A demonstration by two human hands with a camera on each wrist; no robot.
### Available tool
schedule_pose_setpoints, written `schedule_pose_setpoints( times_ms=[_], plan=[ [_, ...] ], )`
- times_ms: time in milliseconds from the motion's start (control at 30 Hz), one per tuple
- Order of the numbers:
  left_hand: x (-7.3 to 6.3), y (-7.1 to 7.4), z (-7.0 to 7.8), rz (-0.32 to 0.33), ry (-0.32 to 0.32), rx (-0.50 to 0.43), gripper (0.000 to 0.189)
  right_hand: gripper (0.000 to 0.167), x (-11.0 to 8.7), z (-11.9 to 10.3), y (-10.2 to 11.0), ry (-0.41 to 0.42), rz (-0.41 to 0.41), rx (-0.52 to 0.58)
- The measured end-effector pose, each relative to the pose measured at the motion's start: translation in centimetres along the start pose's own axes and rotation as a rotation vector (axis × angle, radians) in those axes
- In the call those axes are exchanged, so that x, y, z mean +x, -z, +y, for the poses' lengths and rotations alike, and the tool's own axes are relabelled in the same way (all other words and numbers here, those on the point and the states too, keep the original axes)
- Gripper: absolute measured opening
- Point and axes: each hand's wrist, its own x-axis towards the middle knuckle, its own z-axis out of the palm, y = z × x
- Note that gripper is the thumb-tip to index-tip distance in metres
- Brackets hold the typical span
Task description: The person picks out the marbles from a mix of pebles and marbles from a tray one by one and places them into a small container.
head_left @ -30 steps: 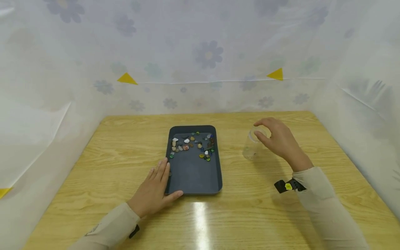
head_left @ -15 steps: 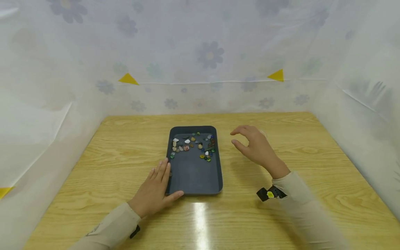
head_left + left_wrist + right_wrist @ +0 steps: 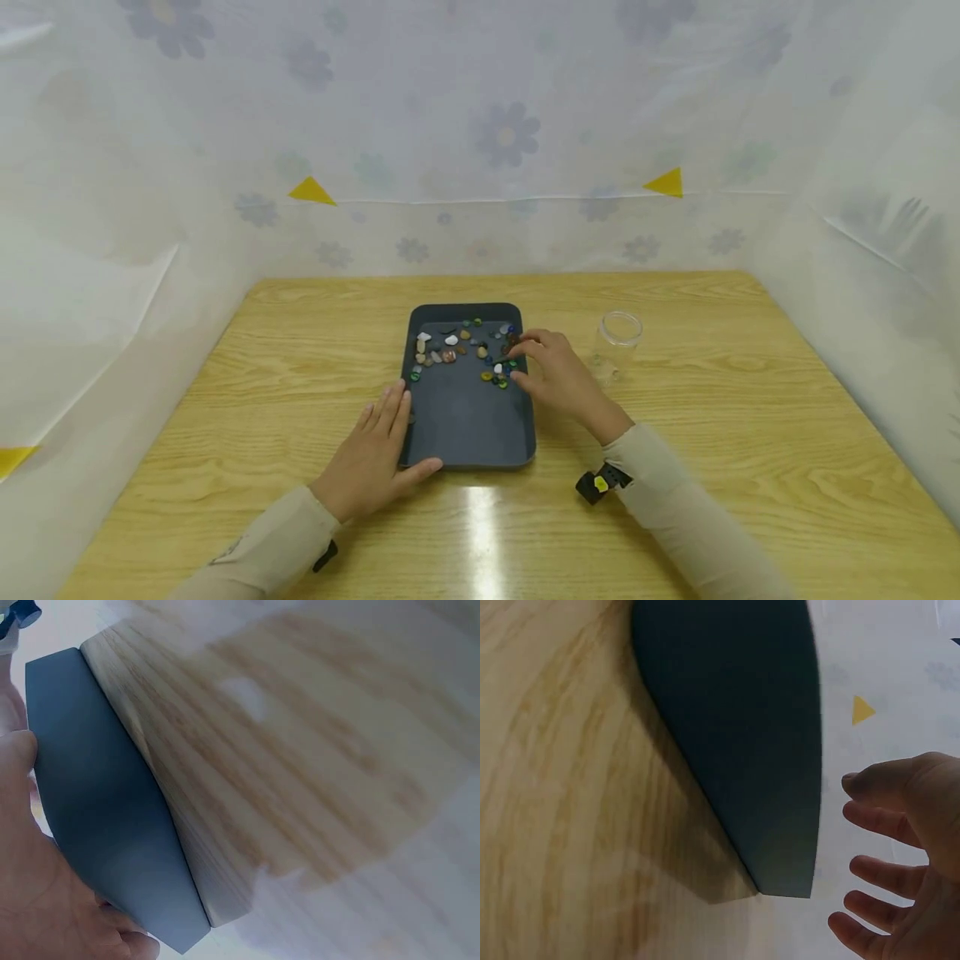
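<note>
A dark grey rectangular tray lies on the table with several small pebbles and glassy beads spread over its far half, among them a white pebble. My left hand rests along the tray's near left side, fingers straight and thumb on the front rim; its wrist view shows the tray wall beside the palm. Over the tray's right rim reaches my right hand, thumb and fingers apart above the beads. Nothing is seen between those fingers in the right wrist view. Whether the fingertips touch a bead, I cannot tell.
A clear jar stands upright, its mouth uncovered, to the right of the tray and behind my right hand; a few small things seem to lie at its bottom. White flowered sheets enclose the wooden table at back and sides.
My right hand has moved left from above the jar's mouth, across the table, to the beads at the tray's right side. The left hand has stayed on the tray.
</note>
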Motion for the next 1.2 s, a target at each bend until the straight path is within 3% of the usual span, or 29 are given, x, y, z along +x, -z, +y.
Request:
schedule_pose_setpoints(
  times_ms=[133,600,1200],
  plan=[
    [0.1,-0.3,-0.1,-0.005,0.002,0.003,0.099,0.026,0.0,-0.3,-1.0,-0.076,-0.007,-0.021],
    [0.2,-0.3,0.0,0.006,-0.002,0.011,0.099,0.025,0.2,-0.8,-2.8,-0.205,0.012,-0.1],
    [0.1,-0.2,-0.1,-0.002,0.011,0.005,0.099,0.016,0.6,-1.4,-3.8,-0.231,0.01,-0.238]
  ],
)
